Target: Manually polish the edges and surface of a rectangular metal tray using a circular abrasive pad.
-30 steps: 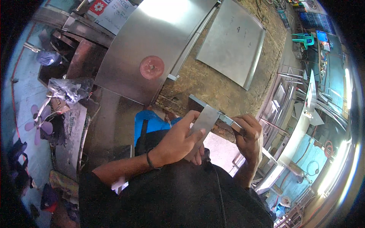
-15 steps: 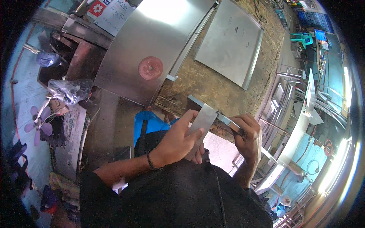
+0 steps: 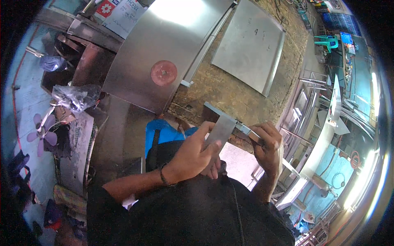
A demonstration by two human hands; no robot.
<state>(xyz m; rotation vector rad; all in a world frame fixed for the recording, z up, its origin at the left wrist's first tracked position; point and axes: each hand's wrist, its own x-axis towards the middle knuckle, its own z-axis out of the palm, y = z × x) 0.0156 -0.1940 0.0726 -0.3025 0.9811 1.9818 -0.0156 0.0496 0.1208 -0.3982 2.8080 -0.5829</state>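
My left hand (image 3: 189,158) is wrapped round a flat grey metal piece (image 3: 224,128), thumb on its face and fingers underneath. Crossing at that piece's far end is a narrow metal bar (image 3: 213,109); part of it is hidden behind the piece. A bright block-like section (image 3: 243,128) shows on the right side, and I cannot tell whether it is one part with the bar. My right hand (image 3: 269,146) pinches this section's right end with bent fingers. Both hands are held in front of my body, by the near edge of the worn wooden workbench (image 3: 246,107).
On the bench lie a large shiny metal sheet (image 3: 135,61) bearing a round red disc (image 3: 163,73), and a shallow metal panel (image 3: 248,49). A purple-bladed fan (image 3: 43,129) and a plastic bag (image 3: 76,97) are at left. Metal lengths (image 3: 305,106) stand at right.
The flat metal piece has tilted slightly in my left hand, and its face looks darker. Both hands keep their grips, nearly in the same place.
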